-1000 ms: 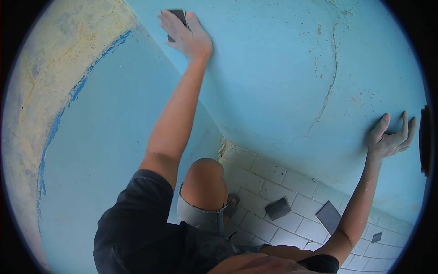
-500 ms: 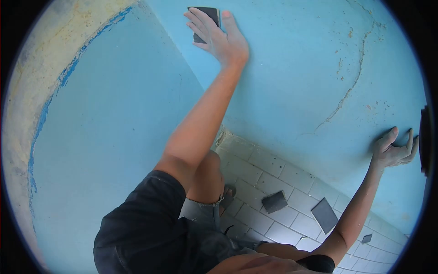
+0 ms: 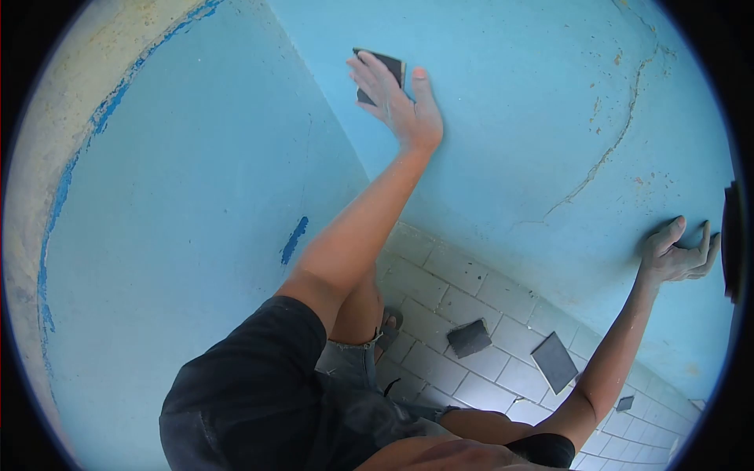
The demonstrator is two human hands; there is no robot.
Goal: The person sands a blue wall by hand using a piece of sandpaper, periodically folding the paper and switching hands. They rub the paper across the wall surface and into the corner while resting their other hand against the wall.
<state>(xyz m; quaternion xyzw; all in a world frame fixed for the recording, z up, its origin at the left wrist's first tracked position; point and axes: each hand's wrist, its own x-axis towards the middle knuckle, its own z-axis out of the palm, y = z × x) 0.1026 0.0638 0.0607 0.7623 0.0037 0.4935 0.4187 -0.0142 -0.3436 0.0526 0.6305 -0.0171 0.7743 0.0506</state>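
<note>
My left hand (image 3: 399, 106) lies flat over a dark rectangular sheet (image 3: 390, 67), which looks like sandpaper, and holds it against the light blue wall (image 3: 503, 118). Its fingers cover part of the sheet, while the thumb points up beside the right edge. Dust whitens the fingers. Farther right and lower, my right hand (image 3: 677, 255) rests against the same wall with its fingers apart and somewhat bent, and nothing shows in it.
Two dark rectangular pieces (image 3: 469, 338) (image 3: 555, 363) and a smaller dark scrap (image 3: 625, 403) lie on the tiled floor (image 3: 440, 365). A crack (image 3: 601, 163) runs down the wall. On the left, another blue wall (image 3: 173, 212) has a rough pale border (image 3: 59, 118).
My left hand and the dark sheet have moved down and slightly right. A dark blue patch on the left wall now shows beside my left arm. My right hand has barely moved.
</note>
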